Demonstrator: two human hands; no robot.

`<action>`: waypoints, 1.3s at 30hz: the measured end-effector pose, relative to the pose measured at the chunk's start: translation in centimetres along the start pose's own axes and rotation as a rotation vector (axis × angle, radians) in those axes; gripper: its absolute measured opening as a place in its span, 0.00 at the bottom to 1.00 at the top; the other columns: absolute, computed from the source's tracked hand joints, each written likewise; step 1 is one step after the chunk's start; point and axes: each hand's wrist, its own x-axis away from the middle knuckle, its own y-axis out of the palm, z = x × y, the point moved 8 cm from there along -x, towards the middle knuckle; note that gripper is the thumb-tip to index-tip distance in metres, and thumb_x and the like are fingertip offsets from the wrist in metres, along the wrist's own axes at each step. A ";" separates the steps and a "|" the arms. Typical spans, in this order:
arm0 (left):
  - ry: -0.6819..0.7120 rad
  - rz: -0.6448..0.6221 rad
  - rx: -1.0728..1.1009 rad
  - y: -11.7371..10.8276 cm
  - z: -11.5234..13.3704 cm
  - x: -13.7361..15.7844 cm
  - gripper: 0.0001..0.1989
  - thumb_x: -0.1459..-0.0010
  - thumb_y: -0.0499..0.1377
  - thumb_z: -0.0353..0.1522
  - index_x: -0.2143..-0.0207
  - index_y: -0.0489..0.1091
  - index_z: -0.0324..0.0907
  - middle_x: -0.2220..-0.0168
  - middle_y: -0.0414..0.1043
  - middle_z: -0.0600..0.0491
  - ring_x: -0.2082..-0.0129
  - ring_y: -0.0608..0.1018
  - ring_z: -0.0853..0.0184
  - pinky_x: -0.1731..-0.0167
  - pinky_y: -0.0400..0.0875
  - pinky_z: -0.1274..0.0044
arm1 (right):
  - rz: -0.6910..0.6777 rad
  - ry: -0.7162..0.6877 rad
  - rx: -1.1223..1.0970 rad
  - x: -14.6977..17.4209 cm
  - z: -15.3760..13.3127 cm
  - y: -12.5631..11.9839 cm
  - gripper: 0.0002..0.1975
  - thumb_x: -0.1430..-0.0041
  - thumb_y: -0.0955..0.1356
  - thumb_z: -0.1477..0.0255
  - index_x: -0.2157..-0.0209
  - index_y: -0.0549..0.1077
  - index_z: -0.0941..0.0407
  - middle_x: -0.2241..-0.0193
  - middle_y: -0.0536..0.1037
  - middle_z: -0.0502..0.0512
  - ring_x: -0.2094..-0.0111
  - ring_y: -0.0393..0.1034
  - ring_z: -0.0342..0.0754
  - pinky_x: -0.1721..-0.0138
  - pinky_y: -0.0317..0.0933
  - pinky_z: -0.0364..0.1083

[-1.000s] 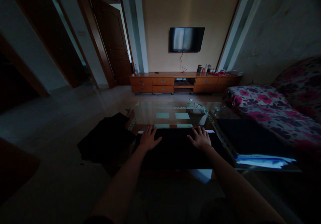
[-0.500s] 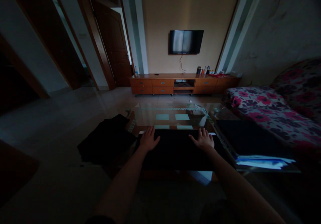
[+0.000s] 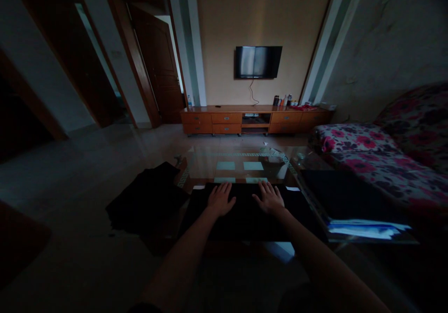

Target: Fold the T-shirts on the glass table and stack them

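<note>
1. Two hands of ours lie flat on the black cloth (image 3: 245,215), which is spread over the near end of the glass table (image 3: 241,160): the left hand (image 3: 220,199) and the right hand (image 3: 269,198), near each other, fingers spread and pressed down, gripping nothing.
2. Beside the cloth on our left, a dark garment (image 3: 147,201) hangs off the table's corner toward the floor.
3. To our right we see a dark folded stack (image 3: 345,194) on blue-white sheets (image 3: 364,229).
4. Farther right stands a floral sofa (image 3: 378,152).
5. Against the far wall sits a wooden cabinet (image 3: 252,119), with a television (image 3: 258,62) mounted above it.
</note>
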 end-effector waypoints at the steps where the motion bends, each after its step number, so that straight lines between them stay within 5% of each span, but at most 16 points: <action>1: -0.006 0.008 -0.001 0.0 0.1 -0.1 0.35 0.33 0.46 0.48 0.28 0.50 0.45 0.28 0.52 0.47 0.28 0.55 0.58 0.31 0.46 0.61 | 0.006 0.012 0.008 0.0 -0.4 0.0 0.43 0.32 0.50 0.46 0.27 0.46 0.59 0.26 0.43 0.60 0.26 0.32 0.55 0.30 0.26 0.60; 8: 0.096 -0.013 0.009 0.2 2.0 -0.4 0.34 0.32 0.45 0.48 0.28 0.51 0.46 0.27 0.48 0.51 0.27 0.52 0.60 0.30 0.46 0.62 | -0.016 -0.174 -0.063 0.2 -5.2 0.5 0.41 0.31 0.48 0.47 0.27 0.48 0.59 0.27 0.45 0.57 0.26 0.32 0.53 0.29 0.26 0.57; 12: 0.060 -0.020 -0.003 0.4 2.2 -0.5 0.32 0.32 0.45 0.45 0.29 0.53 0.44 0.27 0.48 0.50 0.27 0.51 0.60 0.30 0.45 0.61 | -0.017 -0.155 -0.063 0.7 -5.5 0.5 0.41 0.31 0.50 0.48 0.27 0.48 0.60 0.27 0.45 0.58 0.26 0.33 0.54 0.29 0.27 0.58; 19: 0.198 -0.043 0.010 1.0 4.3 0.1 0.30 0.30 0.42 0.38 0.28 0.50 0.45 0.27 0.49 0.52 0.27 0.52 0.63 0.30 0.47 0.63 | -0.010 -0.261 -0.085 1.4 -7.3 0.7 0.34 0.28 0.49 0.56 0.27 0.48 0.57 0.26 0.42 0.54 0.26 0.34 0.52 0.29 0.29 0.57; 27: 0.120 0.088 -0.068 -0.3 5.3 1.9 0.27 0.31 0.46 0.37 0.34 0.62 0.37 0.30 0.57 0.44 0.29 0.57 0.56 0.30 0.45 0.60 | 0.023 -0.233 -0.082 3.2 -7.3 0.4 0.32 0.28 0.52 0.58 0.28 0.52 0.53 0.27 0.44 0.56 0.26 0.35 0.54 0.30 0.26 0.58; 33: 0.140 -0.088 0.036 0.9 3.6 3.9 0.30 0.29 0.43 0.43 0.28 0.51 0.45 0.26 0.45 0.51 0.27 0.50 0.60 0.30 0.47 0.62 | -0.046 -0.210 -0.118 4.3 -5.9 0.4 0.34 0.30 0.54 0.51 0.27 0.50 0.48 0.26 0.42 0.53 0.26 0.33 0.53 0.29 0.28 0.57; 39: -0.004 0.005 -0.043 -0.9 -0.8 5.1 0.35 0.32 0.47 0.50 0.28 0.51 0.45 0.26 0.42 0.45 0.26 0.46 0.52 0.30 0.44 0.58 | 0.025 0.071 -0.039 5.1 1.5 -0.1 0.37 0.33 0.54 0.43 0.28 0.47 0.40 0.25 0.36 0.53 0.27 0.25 0.64 0.32 0.25 0.67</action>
